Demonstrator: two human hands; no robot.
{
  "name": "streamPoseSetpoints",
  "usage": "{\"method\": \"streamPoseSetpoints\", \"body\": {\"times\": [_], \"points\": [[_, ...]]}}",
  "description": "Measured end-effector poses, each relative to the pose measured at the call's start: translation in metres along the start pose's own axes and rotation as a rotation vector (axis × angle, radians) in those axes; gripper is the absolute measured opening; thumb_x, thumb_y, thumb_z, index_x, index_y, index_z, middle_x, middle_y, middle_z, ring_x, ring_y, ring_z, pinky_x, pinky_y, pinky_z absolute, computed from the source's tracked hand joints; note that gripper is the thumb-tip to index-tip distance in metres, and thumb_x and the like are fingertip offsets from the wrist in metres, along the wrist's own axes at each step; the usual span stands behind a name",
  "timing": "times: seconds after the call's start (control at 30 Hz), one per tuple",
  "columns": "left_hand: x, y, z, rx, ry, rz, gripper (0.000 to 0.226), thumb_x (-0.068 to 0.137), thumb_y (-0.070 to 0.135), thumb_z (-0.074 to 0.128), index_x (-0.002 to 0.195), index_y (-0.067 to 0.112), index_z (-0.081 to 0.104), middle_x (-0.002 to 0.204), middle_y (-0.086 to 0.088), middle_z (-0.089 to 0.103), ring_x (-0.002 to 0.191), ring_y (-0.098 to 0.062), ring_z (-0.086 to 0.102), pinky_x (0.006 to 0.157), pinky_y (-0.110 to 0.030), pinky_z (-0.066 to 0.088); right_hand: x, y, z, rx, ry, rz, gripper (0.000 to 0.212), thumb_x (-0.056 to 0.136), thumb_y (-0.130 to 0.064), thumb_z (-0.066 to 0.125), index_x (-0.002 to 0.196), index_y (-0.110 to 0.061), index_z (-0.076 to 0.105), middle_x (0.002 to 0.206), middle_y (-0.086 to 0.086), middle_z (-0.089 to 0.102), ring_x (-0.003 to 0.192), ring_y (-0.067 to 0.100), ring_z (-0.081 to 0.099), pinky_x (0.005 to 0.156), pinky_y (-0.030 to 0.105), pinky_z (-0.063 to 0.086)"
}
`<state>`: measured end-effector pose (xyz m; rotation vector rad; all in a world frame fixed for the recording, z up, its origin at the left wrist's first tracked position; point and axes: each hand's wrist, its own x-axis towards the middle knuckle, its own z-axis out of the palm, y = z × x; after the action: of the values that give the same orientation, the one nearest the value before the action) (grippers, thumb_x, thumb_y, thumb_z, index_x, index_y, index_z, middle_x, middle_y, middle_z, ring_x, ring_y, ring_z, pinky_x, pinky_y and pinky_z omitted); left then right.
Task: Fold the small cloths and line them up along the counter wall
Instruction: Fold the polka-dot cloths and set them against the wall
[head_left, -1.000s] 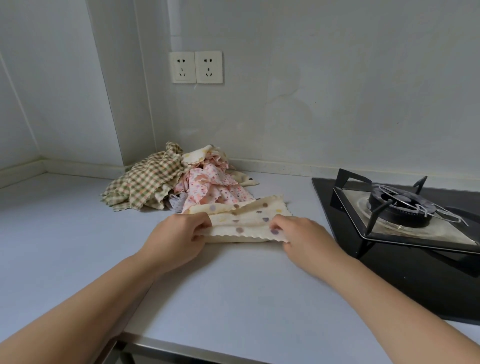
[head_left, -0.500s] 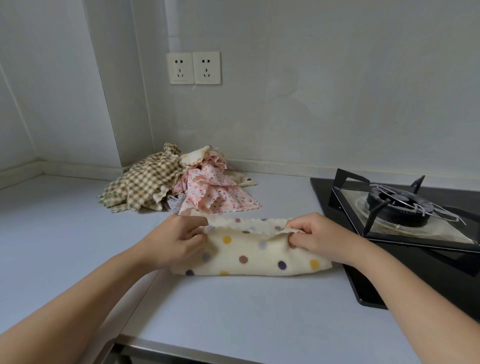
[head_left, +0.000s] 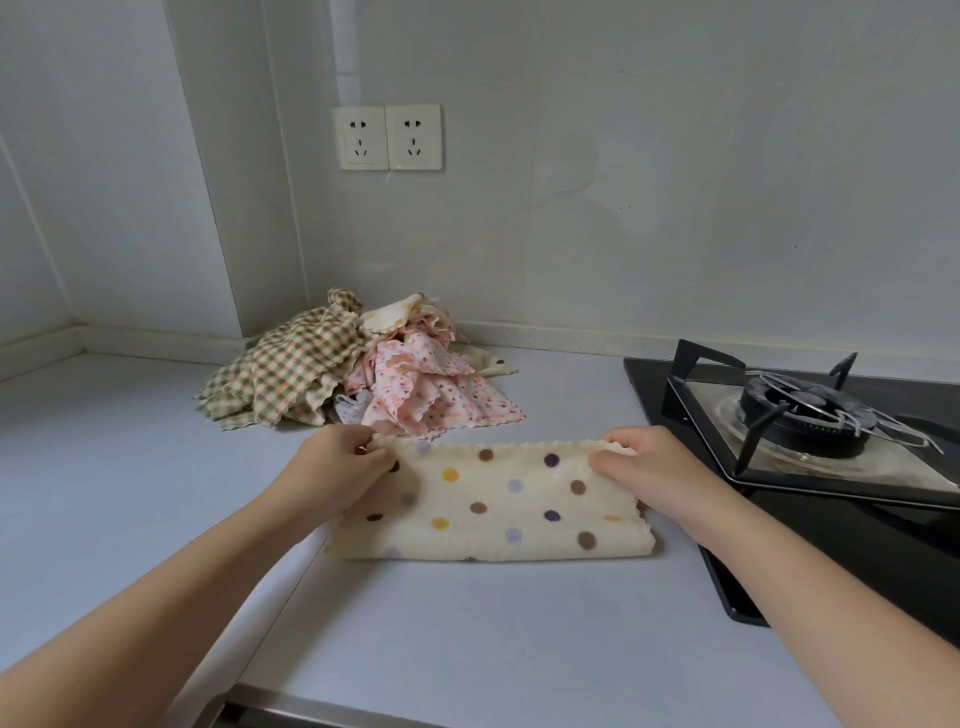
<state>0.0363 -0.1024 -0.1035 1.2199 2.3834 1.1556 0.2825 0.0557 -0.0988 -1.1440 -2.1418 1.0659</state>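
Note:
A cream cloth with coloured polka dots lies folded in half on the grey counter, its fold toward me and its scalloped edges toward the wall. My left hand pinches the far left corner. My right hand pinches the far right corner. Behind it, against the wall, sits an unfolded heap: a green checked cloth, a pink floral cloth and a cream one on top.
A black gas hob with its pan support fills the counter's right side, close to my right wrist. Two wall sockets sit above the heap. The counter's front edge runs below my arms.
The near edge of the dotted cloth was lifted and carried over to the far edge, so the cloth now lies folded in half. Both hands moved away from me with it.

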Motion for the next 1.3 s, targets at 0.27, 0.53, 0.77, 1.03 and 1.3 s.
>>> {"method": "streamPoseSetpoints", "body": {"times": [0.27,0.53,0.77,1.03,1.3], "points": [[-0.007,0.002,0.006,0.158,0.181,0.029,0.028,0.088,0.015,0.046,0.062,0.011,0.036,0.057,-0.001,0.047,0.042,-0.009,0.046,0.042,-0.024,0.030,0.002,-0.001,0.022,-0.317,0.256,-0.145,0.039,0.086,-0.014,0.053,0.058,-0.013,0.027,0.051,0.000,0.031,0.052,0.019,0.030,0.047,0.029,0.023],[-0.013,-0.001,0.014,0.609,0.207,0.156,0.020,0.095,0.017,0.039,0.076,0.012,0.033,0.067,-0.002,0.039,0.068,-0.029,0.045,0.055,-0.033,0.030,-0.004,-0.006,0.034,-0.725,0.281,-0.209,0.020,0.095,-0.022,0.040,0.078,-0.012,0.041,0.069,0.005,0.046,0.067,0.030,0.043,0.057,0.032,0.034],[-0.010,-0.002,0.014,0.753,0.121,0.221,0.012,0.095,0.009,0.038,0.085,0.013,0.032,0.068,-0.001,0.034,0.069,-0.028,0.041,0.059,-0.034,0.030,-0.001,-0.009,0.034,-0.846,0.253,-0.173,0.020,0.098,-0.024,0.040,0.105,-0.013,0.055,0.095,0.013,0.062,0.082,0.033,0.051,0.063,0.030,0.033],[-0.011,-0.004,0.007,0.879,0.262,0.342,0.018,0.087,0.007,0.053,0.100,0.013,0.043,0.090,-0.006,0.046,0.074,-0.032,0.057,0.045,-0.031,0.025,-0.003,-0.012,0.033,-0.899,0.286,-0.195,0.032,0.096,-0.029,0.047,0.125,-0.017,0.041,0.113,0.008,0.055,0.094,0.032,0.055,0.067,0.033,0.037],[-0.020,-0.001,0.020,0.572,-0.211,0.440,0.075,0.084,0.067,0.012,0.135,0.026,0.046,0.144,0.001,0.045,0.132,-0.020,0.040,0.104,-0.030,0.032,-0.024,-0.021,0.054,-0.676,-0.262,-0.383,0.052,0.100,-0.047,0.025,0.148,-0.025,0.029,0.157,0.000,0.022,0.145,0.018,0.017,0.117,0.035,0.015]]}}
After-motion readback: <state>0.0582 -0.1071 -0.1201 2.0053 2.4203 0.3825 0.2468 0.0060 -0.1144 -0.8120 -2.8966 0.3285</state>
